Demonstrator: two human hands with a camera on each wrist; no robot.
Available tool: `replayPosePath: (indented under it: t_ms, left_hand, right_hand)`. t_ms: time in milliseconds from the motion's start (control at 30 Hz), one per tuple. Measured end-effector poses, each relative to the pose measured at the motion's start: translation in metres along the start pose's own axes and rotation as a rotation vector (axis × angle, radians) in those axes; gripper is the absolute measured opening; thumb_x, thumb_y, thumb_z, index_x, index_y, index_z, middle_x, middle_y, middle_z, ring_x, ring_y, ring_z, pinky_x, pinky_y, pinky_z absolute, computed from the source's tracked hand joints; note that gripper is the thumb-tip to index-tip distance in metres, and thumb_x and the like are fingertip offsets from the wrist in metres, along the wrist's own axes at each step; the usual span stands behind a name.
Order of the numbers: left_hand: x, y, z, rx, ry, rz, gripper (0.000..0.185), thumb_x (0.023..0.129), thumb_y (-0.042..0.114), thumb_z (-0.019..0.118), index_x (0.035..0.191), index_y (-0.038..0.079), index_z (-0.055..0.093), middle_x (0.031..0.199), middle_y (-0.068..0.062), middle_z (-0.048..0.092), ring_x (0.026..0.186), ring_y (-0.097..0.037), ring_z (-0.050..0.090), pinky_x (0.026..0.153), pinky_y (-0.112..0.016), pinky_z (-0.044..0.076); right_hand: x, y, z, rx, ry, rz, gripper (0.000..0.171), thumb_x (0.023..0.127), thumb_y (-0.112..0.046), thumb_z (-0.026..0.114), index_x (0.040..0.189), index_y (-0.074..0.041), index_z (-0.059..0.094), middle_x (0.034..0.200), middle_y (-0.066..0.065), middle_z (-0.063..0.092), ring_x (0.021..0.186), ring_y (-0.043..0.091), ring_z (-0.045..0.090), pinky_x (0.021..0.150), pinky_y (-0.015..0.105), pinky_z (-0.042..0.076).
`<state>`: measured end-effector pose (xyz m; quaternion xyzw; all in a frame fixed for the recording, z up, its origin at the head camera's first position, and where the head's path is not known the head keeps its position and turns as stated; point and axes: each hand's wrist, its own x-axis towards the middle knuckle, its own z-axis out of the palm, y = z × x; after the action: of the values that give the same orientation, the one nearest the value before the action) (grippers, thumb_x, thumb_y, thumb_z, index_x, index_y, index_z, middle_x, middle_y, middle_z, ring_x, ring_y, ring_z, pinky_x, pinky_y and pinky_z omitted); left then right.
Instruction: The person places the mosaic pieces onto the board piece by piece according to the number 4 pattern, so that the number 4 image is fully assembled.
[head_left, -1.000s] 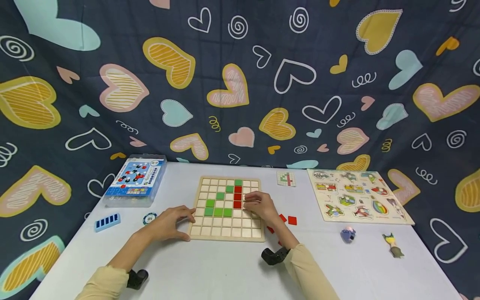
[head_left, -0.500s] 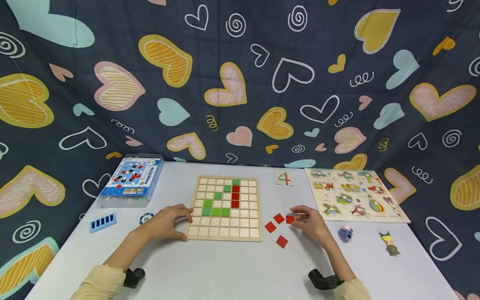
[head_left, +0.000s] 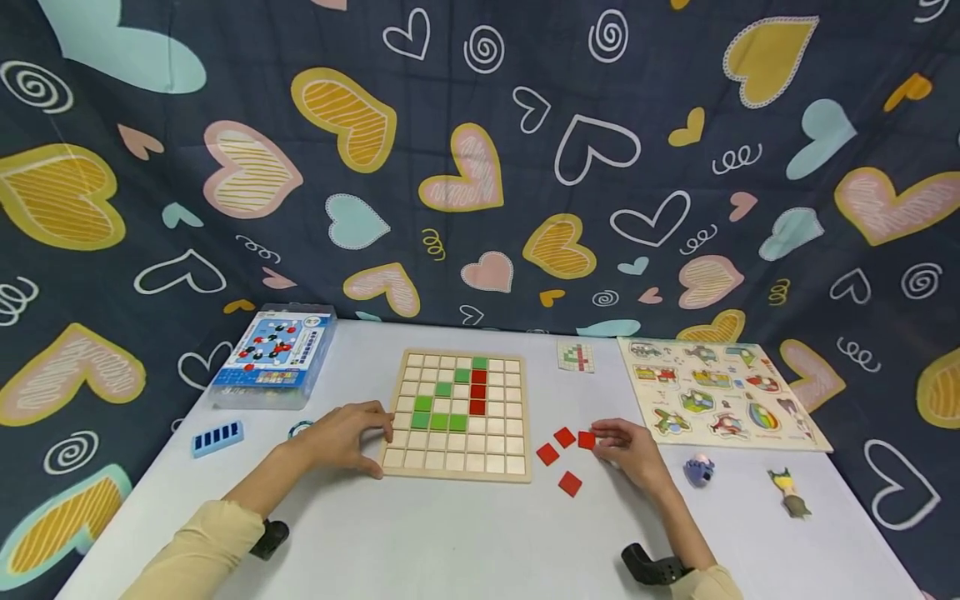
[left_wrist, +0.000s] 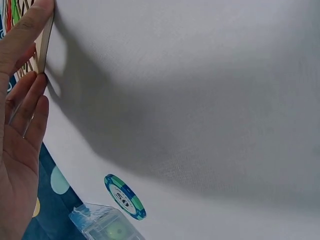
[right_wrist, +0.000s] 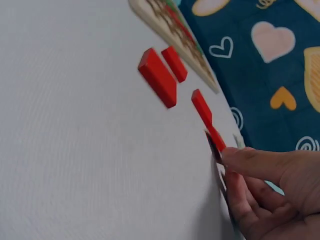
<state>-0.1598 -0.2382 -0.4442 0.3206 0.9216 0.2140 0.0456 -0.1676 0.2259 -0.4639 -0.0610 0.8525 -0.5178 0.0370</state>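
Head view: a person sits at a white surface [head_left: 465, 533] with a wooden grid board [head_left: 456, 414] straight ahead, part-filled with green and red tiles. The left hand [head_left: 341, 437] rests against the board's near left corner, fingers relaxed and spread, thumb along the front edge. The right hand [head_left: 633, 450] lies to the right of the board, its fingertips pinching a red tile [head_left: 587, 440], the rightmost of four loose red tiles. The other three lie just left of it, between hand and board, so the board sits to the left of the held tile and the right hand is by far the nearer to the loose tiles. A pattern card [head_left: 576, 357], a peg puzzle [head_left: 720, 393], a plastic box [head_left: 276, 354], a blue rack [head_left: 217, 437] and two small figures near the right edge stand further off.

Left wrist view: the left hand [left_wrist: 20, 130] shows open, one fingertip on the board's edge [left_wrist: 46, 45]; only a sliver of board is in frame. A chip [left_wrist: 125, 196] lies on the surface beside the box corner.

Right wrist view: thumb and finger of the right hand [right_wrist: 260, 190] clamp the tile [right_wrist: 216, 139] edge-on; whether it is lifted or touches the surface cannot be told. The three other tiles lie beyond it, towards the board, which is cut off at the top.
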Motion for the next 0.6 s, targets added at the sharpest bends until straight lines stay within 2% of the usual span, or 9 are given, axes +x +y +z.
replayPosePath:
  t_ms: [233, 433, 600]
  left_hand:
    - [-0.003, -0.001, 0.0, 0.014, 0.009, 0.02, 0.04, 0.061, 0.042, 0.087, 0.088, 0.023, 0.065, 0.113, -0.007, 0.063, 0.108, -0.033, 0.06, 0.085, -0.048, 0.051]
    - [0.0, 0.0, 0.002, 0.027, 0.032, 0.041, 0.039, 0.061, 0.043, 0.087, 0.087, 0.025, 0.065, 0.109, -0.003, 0.062, 0.105, -0.029, 0.061, 0.082, -0.048, 0.052]
    - [0.005, 0.0, 0.0, 0.008, 0.006, 0.027, 0.038, 0.06, 0.04, 0.088, 0.086, 0.025, 0.064, 0.11, -0.003, 0.061, 0.108, -0.032, 0.06, 0.084, -0.049, 0.051]
  right_hand:
    - [0.002, -0.006, 0.011, 0.22, -0.018, 0.064, 0.037, 0.087, 0.004, 0.064, 0.121, 0.015, 0.055, 0.117, 0.029, 0.062, 0.093, 0.011, 0.067, 0.078, 0.018, 0.054]
    - [0.011, -0.018, 0.032, 0.267, 0.007, 0.115, 0.034, 0.087, 0.002, 0.065, 0.119, 0.01, 0.059, 0.113, 0.024, 0.066, 0.092, 0.011, 0.067, 0.076, 0.02, 0.055]
    - [0.019, -0.031, 0.055, 0.299, 0.027, 0.141, 0.03, 0.085, 0.0, 0.068, 0.114, 0.006, 0.063, 0.106, 0.019, 0.069, 0.088, 0.016, 0.067, 0.074, 0.023, 0.056]
